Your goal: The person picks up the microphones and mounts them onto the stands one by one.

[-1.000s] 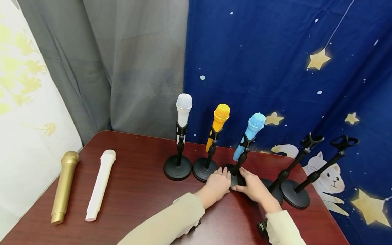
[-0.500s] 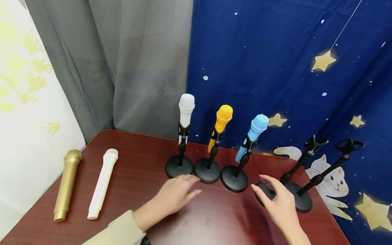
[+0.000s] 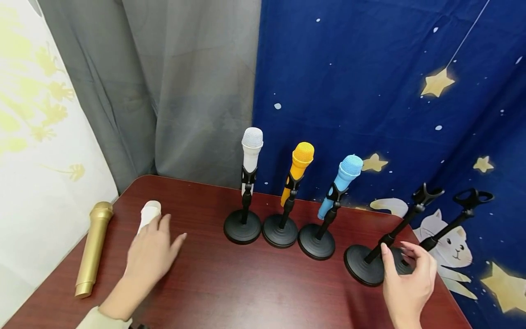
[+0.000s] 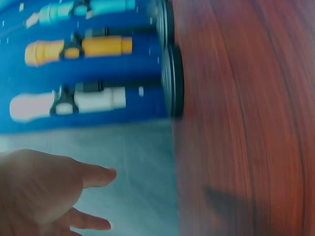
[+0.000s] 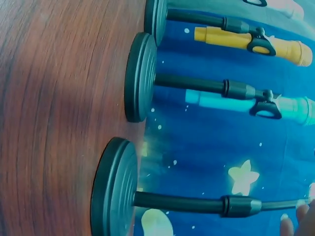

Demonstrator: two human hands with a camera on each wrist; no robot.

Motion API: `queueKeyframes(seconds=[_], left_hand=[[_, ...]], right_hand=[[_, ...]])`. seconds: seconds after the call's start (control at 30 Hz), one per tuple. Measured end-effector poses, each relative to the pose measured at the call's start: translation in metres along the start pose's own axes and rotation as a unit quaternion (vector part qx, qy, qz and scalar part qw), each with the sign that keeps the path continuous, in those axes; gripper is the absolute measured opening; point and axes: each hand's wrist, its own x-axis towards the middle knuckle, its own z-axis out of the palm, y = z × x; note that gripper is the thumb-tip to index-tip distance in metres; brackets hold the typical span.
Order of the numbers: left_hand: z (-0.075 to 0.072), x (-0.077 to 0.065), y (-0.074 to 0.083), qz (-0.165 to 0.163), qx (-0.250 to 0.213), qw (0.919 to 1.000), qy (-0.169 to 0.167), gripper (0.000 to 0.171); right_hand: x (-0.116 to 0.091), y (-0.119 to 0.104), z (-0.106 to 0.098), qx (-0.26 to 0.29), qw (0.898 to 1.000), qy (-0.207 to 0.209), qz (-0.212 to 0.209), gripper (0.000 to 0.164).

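Note:
My left hand reaches over the white microphone lying at the left, with thumb and fingers spread. It covers most of that microphone, and whether it touches is not clear. In the left wrist view the left hand shows nothing between its fingers. Beside an unfilled black microphone stand is my right hand, thumb and fingers apart near the pole. The right wrist view catches only some fingertips at its edge. Another unfilled stand is partly hidden behind that hand.
A gold microphone lies at the table's left edge. Three stands in a row hold a white microphone, a yellow microphone and a blue microphone. Grey and blue curtains hang behind the table.
Both hands have left the base of the blue microphone's stand. My left hand has swung left to the lying white microphone; my right hand has shifted right to the unfilled stands.

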Motion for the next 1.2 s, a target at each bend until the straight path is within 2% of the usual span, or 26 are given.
queueKeyframes(seconds=[0.13, 0.3, 0.47, 0.57, 0.7, 0.83, 1.2], left_hand=[[-0.005, -0.001, -0.023, -0.046, 0.017, 0.9987, -0.016, 0.068], [-0.004, -0.001, -0.042, -0.085, 0.032, 0.9937, -0.065, 0.071], [0.0, 0.0, -0.053, -0.121, 0.034, 0.9859, -0.11, 0.07], [0.002, 0.001, -0.058, -0.132, 0.039, 0.9826, -0.125, 0.067], [0.005, 0.002, -0.061, -0.145, 0.039, 0.978, -0.144, 0.06], [0.008, 0.003, -0.064, -0.154, 0.032, 0.9741, -0.162, 0.055], [0.014, 0.006, -0.072, -0.173, 0.005, 0.9703, -0.169, 0.047]], right_hand=[[0.002, 0.003, 0.002, 0.0, 0.999, -0.002, 0.054, 0.055], [0.004, 0.008, 0.005, -0.007, 0.993, -0.056, 0.105, 0.066], [0.007, 0.016, 0.009, 0.003, 0.982, -0.121, 0.142, 0.069], [0.009, 0.02, 0.012, 0.024, 0.974, -0.153, 0.165, 0.068], [0.01, 0.024, 0.016, 0.029, 0.965, -0.176, 0.19, 0.067], [0.01, 0.026, 0.018, 0.011, 0.966, -0.177, 0.19, 0.066], [0.011, 0.033, 0.027, -0.016, 0.976, -0.152, 0.154, 0.052]])
